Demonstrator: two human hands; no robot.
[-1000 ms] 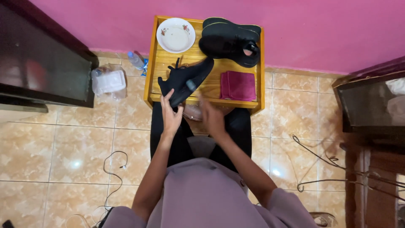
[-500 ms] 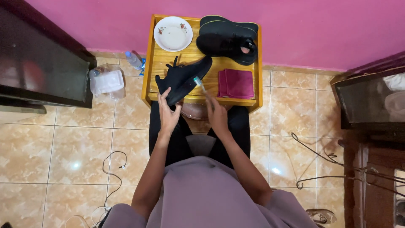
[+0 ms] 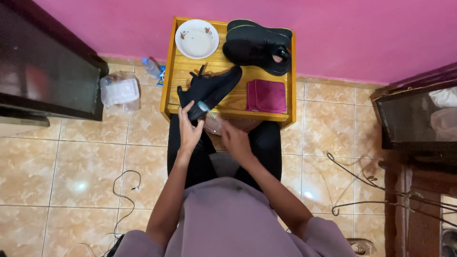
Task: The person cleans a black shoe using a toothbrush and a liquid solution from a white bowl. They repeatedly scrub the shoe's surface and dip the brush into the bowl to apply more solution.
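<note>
We record 1 black shoe [image 3: 209, 90] lying on the bench [image 3: 228, 110], its heel end closed in the left hand [image 3: 189, 129] grip. The right hand [image 3: 235, 140] appears to hold a small brush; its grip is unclear. The second shoe [image 3: 257, 43] and cloth [image 3: 266, 95] lie untouched.

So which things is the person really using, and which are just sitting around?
In use: the black shoe gripped by the left hand; the small brush-like tool by the right hand.

Lying about: second black shoe, white bowl, maroon cloth, plastic bottle.
</note>
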